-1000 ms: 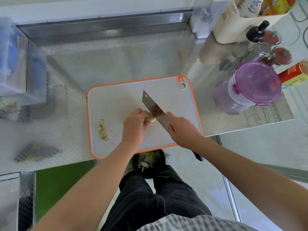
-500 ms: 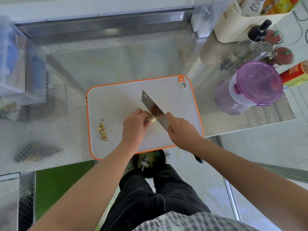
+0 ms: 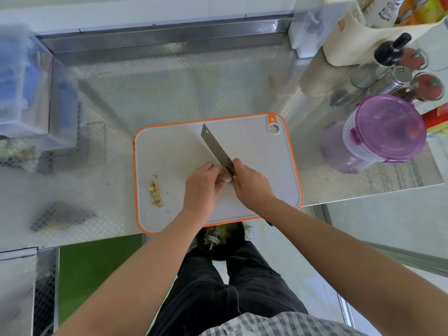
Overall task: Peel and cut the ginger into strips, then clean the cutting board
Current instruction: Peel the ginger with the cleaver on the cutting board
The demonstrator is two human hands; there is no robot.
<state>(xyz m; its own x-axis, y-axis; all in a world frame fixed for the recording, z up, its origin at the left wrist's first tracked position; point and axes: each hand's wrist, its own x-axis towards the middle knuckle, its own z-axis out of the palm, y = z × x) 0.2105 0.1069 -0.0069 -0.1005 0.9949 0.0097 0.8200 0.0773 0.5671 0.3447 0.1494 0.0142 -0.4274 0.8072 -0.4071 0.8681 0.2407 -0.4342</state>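
Head view: near the middle of the cutting board, the left hand holds the ginger; the right hand grips the knife, blade seemingly against the ginger. Peel scraps lie near the board's left edge.

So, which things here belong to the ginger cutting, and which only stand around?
Job: ginger, cleaver, cutting board, ginger bits, left hand, right hand.
Lying about: purple-lidded container, metal shaker, black-capped bottle, cream holder.
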